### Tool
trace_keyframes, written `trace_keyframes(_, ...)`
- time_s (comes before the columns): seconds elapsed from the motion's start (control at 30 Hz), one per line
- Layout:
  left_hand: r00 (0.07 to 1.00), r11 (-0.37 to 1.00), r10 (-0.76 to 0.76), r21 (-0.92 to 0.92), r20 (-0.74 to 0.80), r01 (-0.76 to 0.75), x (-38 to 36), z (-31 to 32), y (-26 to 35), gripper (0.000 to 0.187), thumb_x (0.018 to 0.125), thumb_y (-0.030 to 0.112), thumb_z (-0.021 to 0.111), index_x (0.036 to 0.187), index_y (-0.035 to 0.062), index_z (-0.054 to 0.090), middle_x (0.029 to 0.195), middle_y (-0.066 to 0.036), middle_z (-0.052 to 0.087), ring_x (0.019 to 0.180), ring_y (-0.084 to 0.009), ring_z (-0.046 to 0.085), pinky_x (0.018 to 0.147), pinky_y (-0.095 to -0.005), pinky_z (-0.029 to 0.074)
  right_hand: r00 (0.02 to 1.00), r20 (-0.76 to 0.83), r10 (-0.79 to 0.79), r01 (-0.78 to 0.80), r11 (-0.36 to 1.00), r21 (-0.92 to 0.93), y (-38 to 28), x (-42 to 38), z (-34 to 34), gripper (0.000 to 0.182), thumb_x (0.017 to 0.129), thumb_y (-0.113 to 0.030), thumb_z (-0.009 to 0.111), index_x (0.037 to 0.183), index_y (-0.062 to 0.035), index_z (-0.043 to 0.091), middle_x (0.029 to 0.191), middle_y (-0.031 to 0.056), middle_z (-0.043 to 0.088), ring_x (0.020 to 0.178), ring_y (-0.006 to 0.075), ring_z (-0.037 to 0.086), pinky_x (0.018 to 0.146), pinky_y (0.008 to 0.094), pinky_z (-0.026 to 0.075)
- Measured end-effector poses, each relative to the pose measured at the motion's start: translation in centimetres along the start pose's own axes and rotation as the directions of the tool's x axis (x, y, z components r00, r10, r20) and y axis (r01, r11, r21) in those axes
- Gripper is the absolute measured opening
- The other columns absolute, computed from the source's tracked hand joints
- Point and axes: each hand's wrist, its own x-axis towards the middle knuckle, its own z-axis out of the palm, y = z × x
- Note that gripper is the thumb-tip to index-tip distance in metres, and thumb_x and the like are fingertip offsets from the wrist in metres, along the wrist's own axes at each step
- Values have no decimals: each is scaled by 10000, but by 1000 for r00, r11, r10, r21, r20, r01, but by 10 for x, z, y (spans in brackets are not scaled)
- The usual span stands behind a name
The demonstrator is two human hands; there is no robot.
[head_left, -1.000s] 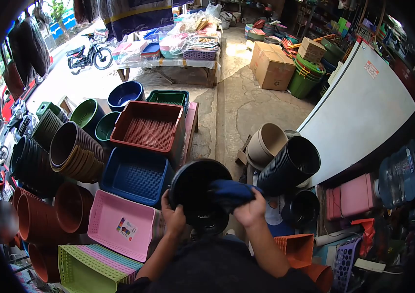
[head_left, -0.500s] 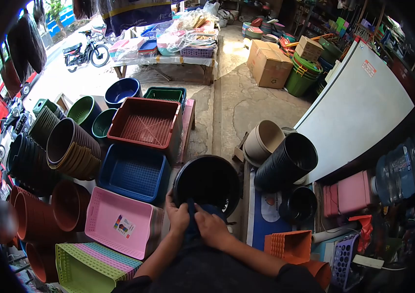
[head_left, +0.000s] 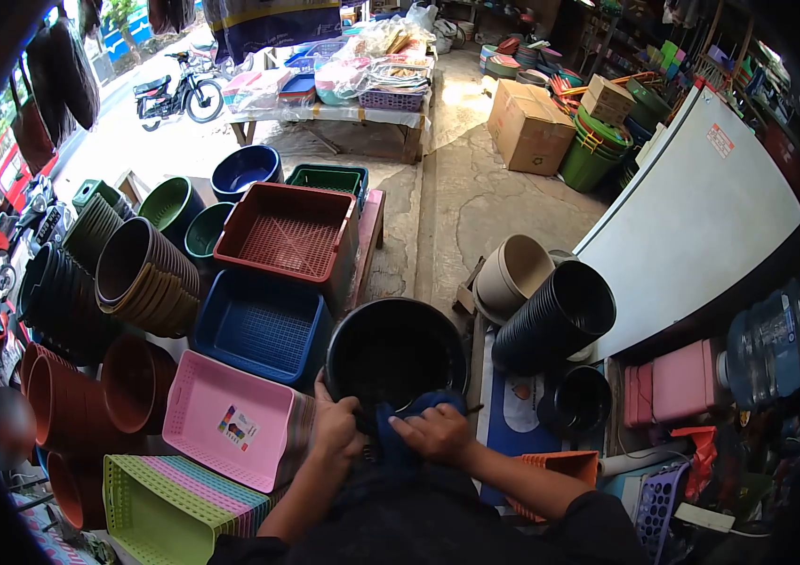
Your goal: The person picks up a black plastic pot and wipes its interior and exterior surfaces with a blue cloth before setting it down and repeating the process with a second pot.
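Observation:
A round black bucket (head_left: 394, 350) stands upright before me, its open mouth facing up. My left hand (head_left: 335, 426) is closed on its near left rim, one finger reaching along the outside. Bunched in my right hand (head_left: 438, 434) is a dark blue cloth (head_left: 398, 441), pressed against the near right part of the rim. The fingers of that hand are wrapped round the cloth. My forearms and dark clothing hide the bucket's lower near side.
To the left stand stacked baskets in pink (head_left: 229, 419), green (head_left: 169, 508), blue (head_left: 259, 325) and red-brown (head_left: 285, 233). Stacked black pots (head_left: 555, 315) and beige pots (head_left: 515, 268) are on the right, near a white refrigerator (head_left: 692, 221). A cardboard box (head_left: 530, 127) sits farther back.
My hands have moved apart: the right one has shifted right along the rim with the cloth, while the left stays at the left rim. The view has shifted slightly.

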Motion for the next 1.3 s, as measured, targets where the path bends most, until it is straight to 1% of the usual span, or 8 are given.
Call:
trace_keyframes(0.27,976,998,-31,59,214,19,23,-27,20,876,658,-201,440,1451,90,207,1301,-154,473,1177,-282,525,880,-353,511,972,31,-233,233,972,-6,67,3,-26,98,829,-224,575,921,-191,568,770,-31,522,787,138,551,867,310,415)
trace_keyframes(0.47,952,936,305,198,-36,-292,8,-12,-37,813,700,-152,462,1441,97,236,1251,-151,492,1100,-253,555,861,-326,507,999,7,-48,49,998,-26,27,21,-8,118,822,-208,564,938,-185,563,751,-35,502,772,134,555,824,314,404)
trace_keyframes(0.67,989,996,7,-89,145,6,28,-31,-13,819,683,-195,402,1437,95,266,1302,-182,480,1183,-316,527,976,-385,481,999,20,-26,27,999,-19,33,13,3,139,822,-190,549,960,-181,568,785,-36,533,786,139,561,822,318,404)
trace_keyframes(0.9,973,1000,-27,-5,230,29,41,-43,1,799,697,-175,384,1444,72,241,1363,-205,435,1224,-349,496,997,-451,476,979,61,-197,195,980,24,82,6,-1,140,834,-177,535,968,-183,572,867,-27,570,886,153,577,897,335,414)
trace_keyframes(0.97,995,995,94,29,-13,-94,24,-16,-2,821,710,-160,428,1461,73,191,1353,-205,425,1179,-320,518,959,-409,491,984,74,-165,165,986,6,75,11,2,148,831,-183,539,974,-180,573,881,-28,576,898,153,578,900,336,415)
trace_keyframes(1.07,949,900,315,316,6,-300,11,-5,-46,862,708,-147,480,1471,97,160,1345,-199,408,1134,-282,533,917,-363,497,997,67,-41,42,999,-15,47,18,10,166,824,-192,545,987,-176,575,873,-29,571,882,151,576,886,334,415)
trace_keyframes(1.13,970,956,215,229,-111,-186,17,-11,-46,910,693,-152,500,1477,136,139,1338,-198,398,1154,-275,520,884,-352,507,996,87,20,-18,1000,-20,36,20,14,187,808,-187,582,994,-172,597,897,-30,594,888,150,581,889,353,411)
trace_keyframes(1.3,983,980,-126,173,132,102,29,-26,1,917,719,-135,498,1473,123,46,1397,-172,340,1185,-256,493,939,-319,463,987,147,-63,59,998,35,68,1,12,169,816,-194,576,982,-177,597,903,-29,592,908,152,584,906,343,413)
